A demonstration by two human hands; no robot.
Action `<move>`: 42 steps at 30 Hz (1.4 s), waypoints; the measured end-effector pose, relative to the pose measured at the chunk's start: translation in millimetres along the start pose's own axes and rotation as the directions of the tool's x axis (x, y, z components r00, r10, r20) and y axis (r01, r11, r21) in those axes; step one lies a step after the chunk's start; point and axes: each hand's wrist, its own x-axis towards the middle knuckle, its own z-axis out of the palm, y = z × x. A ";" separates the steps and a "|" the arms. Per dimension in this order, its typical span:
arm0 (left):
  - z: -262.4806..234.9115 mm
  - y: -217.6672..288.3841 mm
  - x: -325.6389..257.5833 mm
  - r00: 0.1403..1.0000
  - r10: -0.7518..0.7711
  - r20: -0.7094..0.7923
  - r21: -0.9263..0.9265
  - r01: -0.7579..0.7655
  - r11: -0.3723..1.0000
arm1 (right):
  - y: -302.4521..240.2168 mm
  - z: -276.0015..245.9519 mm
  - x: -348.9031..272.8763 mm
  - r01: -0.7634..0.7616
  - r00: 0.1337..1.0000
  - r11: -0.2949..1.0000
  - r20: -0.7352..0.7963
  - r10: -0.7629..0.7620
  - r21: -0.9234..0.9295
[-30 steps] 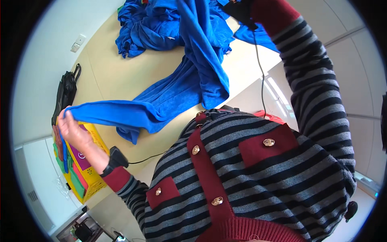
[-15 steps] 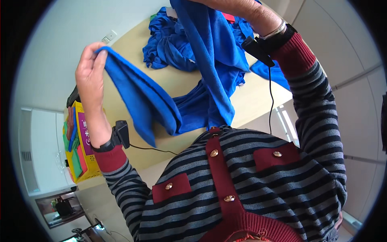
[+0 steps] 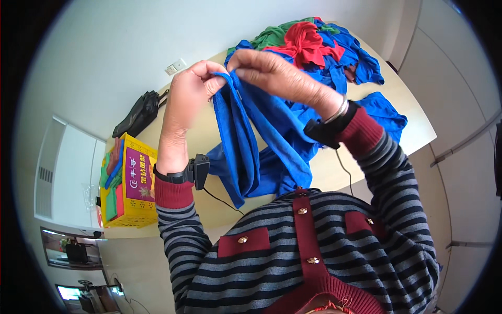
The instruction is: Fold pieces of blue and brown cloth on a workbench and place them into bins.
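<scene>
Left hand: fingers pinched shut on upper edge of blue cloth. Right hand: likewise closed, thumb and fingertips gripping same edge just beside the left. Cloth: soft, light, limp, probably terry-like and not slippery; hangs doubled from both hands down toward striped cardigan; best held at hem or corners. Behind, on beige table: heap of blue, red and green cloths. Left end: yellow box, black bag.
</scene>
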 end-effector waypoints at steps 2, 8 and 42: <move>4.5 2.1 1.8 1.000 0.007 -0.010 -0.068 -0.007 0.998 | 1.0 2.2 -0.1 0.054 0.998 0.995 -0.017 -0.052 0.087; -6.7 16.8 3.9 0.999 -0.013 -0.031 -0.123 0.009 0.992 | -13.1 -1.4 15.5 -0.041 0.999 0.960 -0.014 0.047 0.278; -50.5 -56.7 -44.0 0.986 0.169 -0.016 0.048 -0.168 0.985 | -30.4 73.6 14.2 -0.073 0.988 0.996 0.136 0.078 -0.045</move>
